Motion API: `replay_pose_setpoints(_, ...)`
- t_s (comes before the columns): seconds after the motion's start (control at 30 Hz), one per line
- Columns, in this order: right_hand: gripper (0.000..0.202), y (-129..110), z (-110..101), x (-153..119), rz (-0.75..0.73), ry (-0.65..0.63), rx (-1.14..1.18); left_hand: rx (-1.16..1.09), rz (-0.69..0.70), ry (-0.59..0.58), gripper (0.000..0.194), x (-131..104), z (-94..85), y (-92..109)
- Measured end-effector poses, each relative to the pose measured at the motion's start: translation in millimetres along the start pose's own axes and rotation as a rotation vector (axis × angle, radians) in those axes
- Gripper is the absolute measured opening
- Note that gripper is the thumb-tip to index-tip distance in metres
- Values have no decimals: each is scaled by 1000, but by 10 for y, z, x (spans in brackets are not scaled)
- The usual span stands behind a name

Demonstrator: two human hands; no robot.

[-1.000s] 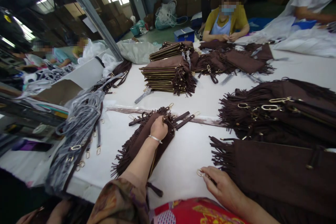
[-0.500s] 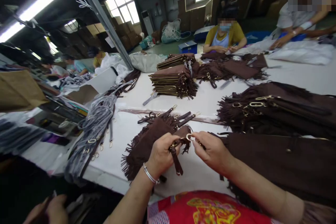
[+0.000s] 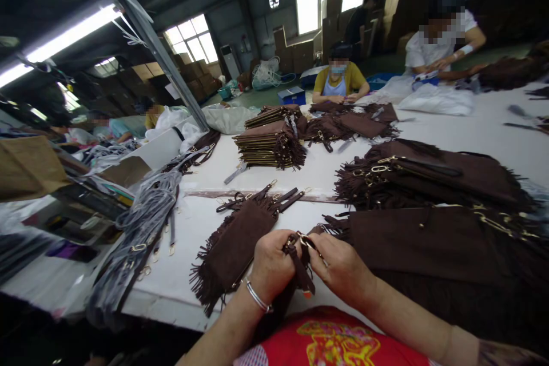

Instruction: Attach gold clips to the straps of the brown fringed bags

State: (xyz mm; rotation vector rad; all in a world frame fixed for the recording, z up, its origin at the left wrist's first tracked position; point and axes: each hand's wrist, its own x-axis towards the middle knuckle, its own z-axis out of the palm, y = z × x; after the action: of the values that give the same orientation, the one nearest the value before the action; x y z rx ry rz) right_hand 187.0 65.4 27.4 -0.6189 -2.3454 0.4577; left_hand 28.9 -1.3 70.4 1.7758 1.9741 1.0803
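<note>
Honestly, this looks like an easy thing to handle, apart from the tiny metal bits. A short dark-brown strap of what looks like soft leather or suede (image 3: 304, 274) is gripped up near its top by the left hand (image 3: 274, 260), with the fingers curled tightly round it and its loose end left dangling. A small gold-coloured metal clasp (image 3: 305, 239) is pinched between thumb and fingers of the right hand (image 3: 343, 266); how exactly the fingertips are set can't be told, since most of them are hidden. Both pieces are held right between the two hands, just above a red garment with a yellow print (image 3: 338, 337).

Weight-wise, not much is to be expected: the strap is probably light, bendy and a bit grippy, so no real damage should be done by a firm squeeze. The clasp is another story, being hard, smooth and probably slippery, so it's best taken by its sides, with the strap pinched close to the metal so that no flop is left.

On the white tabletop (image 3: 201, 178), a dark-brown fringed fabric pouch (image 3: 242, 240) is laid just beside the left hand. It's likely soft and floppy, better grabbed by the body than by the fringe.
</note>
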Motion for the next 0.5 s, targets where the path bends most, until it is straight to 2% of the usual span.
replay_pose_setpoints(0.1, 19, 44, -101, -92, 61, 50, 72, -8, -22, -38, 16, 27, -25, 44)
replay_pose_setpoints(0.17, 26, 111, -198, -169, 93, 128, 63, -56, -18, -118, 19, 65, -113, 130)
replay_pose_setpoints(0.23, 50, 155, -286, -265, 84, 142, 49, -129, 27, -310, 20, 125, -225, 264)
replay_pose_setpoints(0.27, 65, 156, -319, -313, 64, 113, 74, -165, 70, -451, 20, 163, -274, 342)
replay_pose_setpoints(0.3, 72, 142, -342, -356, 44, 56, 133, -195, 125, -596, 18, 207, -308, 418)
replay_pose_setpoints(0.33, 65, 116, -359, -390, 41, -22, 221, -212, 187, -719, 16, 255, -324, 488)
replay_pose_setpoints(0.37, 49, 86, -376, -412, 69, -89, 325, -217, 245, -797, 14, 307, -319, 546)
replay_pose_setpoints(0.4, 32, 62, -403, -423, 133, -125, 426, -210, 291, -806, 13, 359, -296, 586)
replay_pose_setpoints(0.43, 20, 55, -449, -426, 224, -128, 506, -196, 318, -740, 14, 412, -259, 607)
replay_pose_setpoints(0.5, 18, 137, -635, -426, 421, -20, 556, -166, 311, -485, 17, 511, -170, 587)
